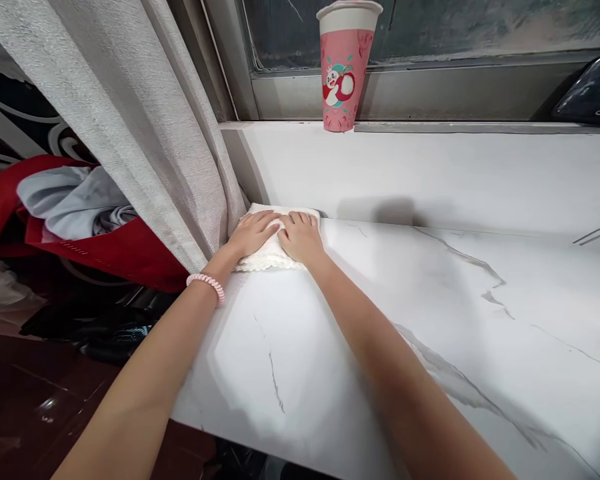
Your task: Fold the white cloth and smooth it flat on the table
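Note:
A folded cream cloth (270, 257) lies flat at the back left corner of the white marble-patterned tabletop (330, 373), against the wall and close to the curtain. My left hand (253, 233) rests palm down on its left part, fingers stretched toward the right. On the cloth's right part lies my right hand (301, 237), also flat, with its fingers pointing to the back. The fingertips of the two hands nearly meet. A pink coiled band (207, 285) circles my left wrist.
A pink paper cup (345, 80) stands on the window ledge, and a dark phone (593, 93) leans at its right end. The grey curtain (155, 113) hangs along the table's left side. Beyond it is a red bag (110, 257) with pale clothes (75, 200) inside.

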Demonstrator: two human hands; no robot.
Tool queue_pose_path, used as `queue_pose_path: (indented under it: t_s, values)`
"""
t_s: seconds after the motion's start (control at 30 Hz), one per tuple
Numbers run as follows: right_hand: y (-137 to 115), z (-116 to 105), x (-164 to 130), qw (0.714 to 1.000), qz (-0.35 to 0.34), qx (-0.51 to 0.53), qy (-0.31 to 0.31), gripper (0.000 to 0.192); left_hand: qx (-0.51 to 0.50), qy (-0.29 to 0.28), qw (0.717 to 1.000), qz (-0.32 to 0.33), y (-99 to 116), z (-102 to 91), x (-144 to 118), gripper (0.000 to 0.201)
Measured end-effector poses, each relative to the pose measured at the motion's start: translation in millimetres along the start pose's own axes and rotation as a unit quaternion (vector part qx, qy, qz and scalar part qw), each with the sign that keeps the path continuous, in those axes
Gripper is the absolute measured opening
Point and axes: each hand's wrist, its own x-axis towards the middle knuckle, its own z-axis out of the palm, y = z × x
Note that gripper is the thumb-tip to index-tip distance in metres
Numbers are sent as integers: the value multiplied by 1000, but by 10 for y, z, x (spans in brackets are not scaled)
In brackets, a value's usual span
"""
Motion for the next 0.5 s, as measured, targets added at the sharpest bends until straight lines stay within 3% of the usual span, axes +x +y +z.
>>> queue_pose_path:
  t_s: [0.23,0.5]
  values:
    - [15,-23,47,1000,18,-17,-4,38,-5,11,1000,20,-37,25,75,53]
    - [-28,-11,-31,999,9,-43,-3,41,-5,10,1000,11,23,18,-20,52]
